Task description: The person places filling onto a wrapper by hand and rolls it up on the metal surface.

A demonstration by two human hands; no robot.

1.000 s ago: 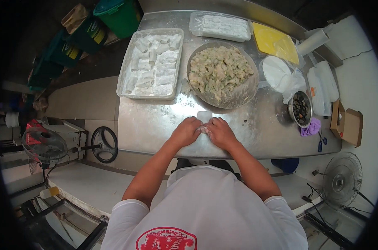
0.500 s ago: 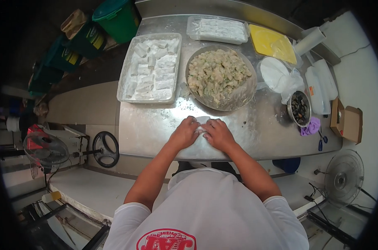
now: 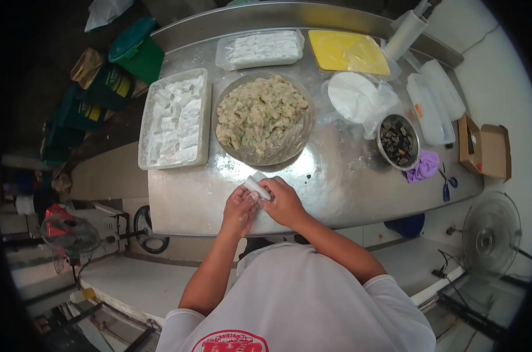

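Observation:
Over the front of the steel table, my left hand (image 3: 239, 209) and my right hand (image 3: 283, 202) hold a white wrapped roll (image 3: 256, 186) between them, tilted. Fingers of both hands are closed around its sides and lower end. Just beyond stands a wide metal bowl (image 3: 301, 141) heaped with a pale filling (image 3: 260, 111) flecked with green. To its left, a plastic tray (image 3: 205, 132) holds several similar white rolls (image 3: 181, 126) dusted with white powder.
Behind the bowl is another tray (image 3: 222, 56) of white pieces. A yellow board (image 3: 330, 50), white round sheets (image 3: 351, 94), a bowl of dark pieces (image 3: 396, 142), a purple cloth (image 3: 423, 167) and an open cardboard box (image 3: 493, 149) lie right. The steel table (image 3: 336, 199) ends before my body.
My hands have lifted the roll off the table surface, tilting it and moving slightly left. Before, both hands were pressed over it on the table. The camera view has shifted.

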